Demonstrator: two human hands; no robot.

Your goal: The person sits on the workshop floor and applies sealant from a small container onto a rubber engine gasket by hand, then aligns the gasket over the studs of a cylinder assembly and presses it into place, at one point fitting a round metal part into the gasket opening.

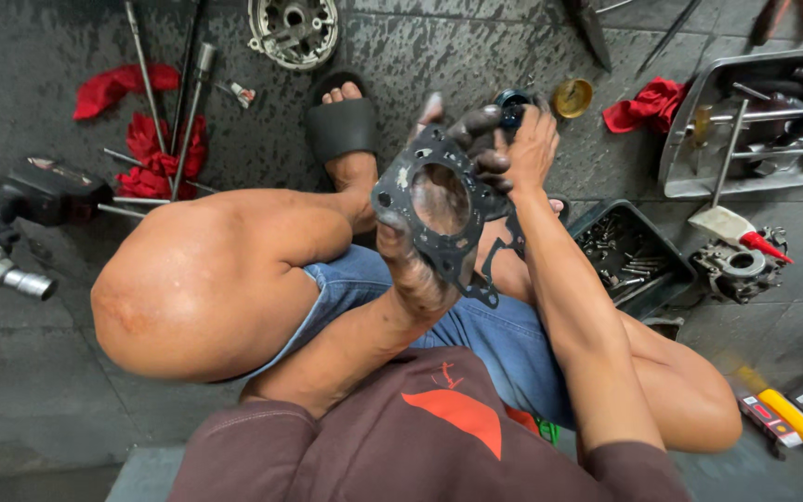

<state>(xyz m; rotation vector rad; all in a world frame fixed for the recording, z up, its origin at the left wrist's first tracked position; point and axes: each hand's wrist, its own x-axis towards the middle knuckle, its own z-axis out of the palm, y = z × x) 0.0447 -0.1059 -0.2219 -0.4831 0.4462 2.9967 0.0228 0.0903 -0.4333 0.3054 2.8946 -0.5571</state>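
Note:
I sit low with my knees up, holding a thin black gasket [439,244] with a large round hole and small bolt holes in front of me. My left hand [420,232], dark with grease, grips it from below, its palm showing through the big hole. At the gasket's upper right edge my right hand [522,144] pinches it. A small dark round part [513,100] shows just above the right hand's fingers; whether the hand holds it I cannot tell.
On the grey floor lie red rags [155,153], long rods [146,74], a power tool [11,232], a round engine part [293,31], a black tray of bolts [597,218], a metal tray of tools [690,139], a carburettor-like part [741,270] and a yellow tube [796,418].

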